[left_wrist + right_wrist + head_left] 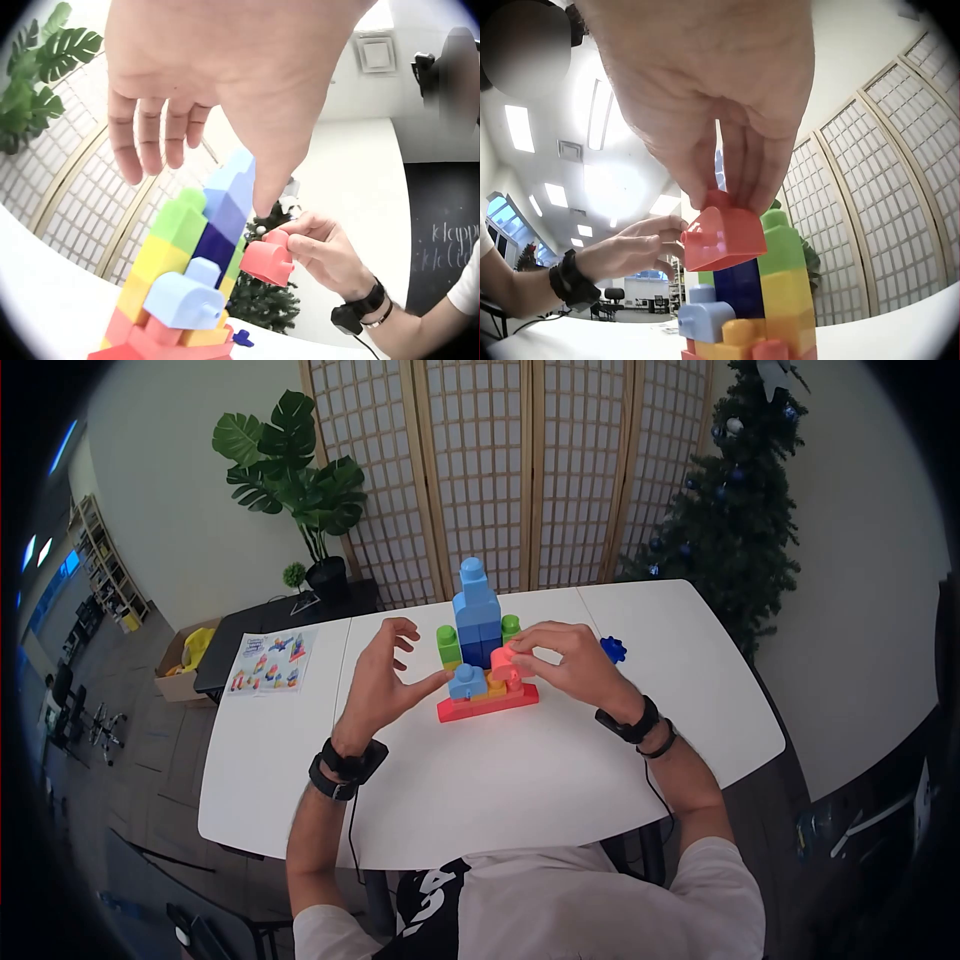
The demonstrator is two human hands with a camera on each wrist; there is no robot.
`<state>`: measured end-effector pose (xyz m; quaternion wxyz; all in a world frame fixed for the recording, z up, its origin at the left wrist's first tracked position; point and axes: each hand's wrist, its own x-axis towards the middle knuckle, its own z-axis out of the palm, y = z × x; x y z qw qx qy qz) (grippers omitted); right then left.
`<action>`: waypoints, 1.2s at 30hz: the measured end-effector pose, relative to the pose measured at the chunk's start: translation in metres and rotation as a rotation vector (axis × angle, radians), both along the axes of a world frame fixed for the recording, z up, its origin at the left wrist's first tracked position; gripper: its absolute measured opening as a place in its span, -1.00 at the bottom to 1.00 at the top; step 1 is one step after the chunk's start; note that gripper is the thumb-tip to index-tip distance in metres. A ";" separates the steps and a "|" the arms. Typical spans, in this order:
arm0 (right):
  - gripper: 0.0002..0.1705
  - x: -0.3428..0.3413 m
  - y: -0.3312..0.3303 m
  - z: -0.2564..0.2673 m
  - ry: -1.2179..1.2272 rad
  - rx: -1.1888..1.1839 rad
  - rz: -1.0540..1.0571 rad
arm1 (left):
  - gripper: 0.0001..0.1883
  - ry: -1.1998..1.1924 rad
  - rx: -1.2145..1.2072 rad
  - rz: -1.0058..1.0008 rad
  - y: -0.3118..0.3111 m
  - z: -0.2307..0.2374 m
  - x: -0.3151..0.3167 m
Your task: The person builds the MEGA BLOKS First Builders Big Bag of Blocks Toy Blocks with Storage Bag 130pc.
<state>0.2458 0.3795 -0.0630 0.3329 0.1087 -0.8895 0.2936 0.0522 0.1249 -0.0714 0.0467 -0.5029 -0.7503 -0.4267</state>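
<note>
My right hand (578,663) pinches a red toy building block (727,238) by its top stud, thumb on one side and fingers on the other. That block hangs above the right front of a block build (480,625), which rises from a red base (490,705). A light blue block (185,298) with a rounded top sits on the build's left front. My left hand (378,682) is beside it, fingers spread and holding nothing, thumb pointing toward the light blue block. Green blocks (781,244) flank the dark blue middle of the tower.
A dark blue gear-like piece (613,649) lies on the white table (430,790), right of the build. At the table's left is a printed picture sheet (270,662). Behind stand a folding screen (480,480), a potted plant (290,470) and a decorated tree (735,510).
</note>
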 end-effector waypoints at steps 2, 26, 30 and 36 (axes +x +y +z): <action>-0.82 -0.005 0.003 -0.015 -0.071 0.020 -0.058 | 0.07 0.023 -0.081 0.006 0.005 -0.023 -0.016; -0.73 -0.011 0.031 -0.038 -0.155 0.014 -0.082 | -0.14 -0.404 -0.110 -0.230 0.046 -0.067 -0.031; -0.71 -0.003 0.088 -0.046 -0.264 -0.096 -0.270 | -0.12 -0.309 -0.092 -0.186 0.055 -0.076 -0.059; -0.73 0.032 0.163 -0.084 -0.368 0.160 -0.530 | -0.18 -0.304 -0.036 -0.040 0.062 -0.081 -0.078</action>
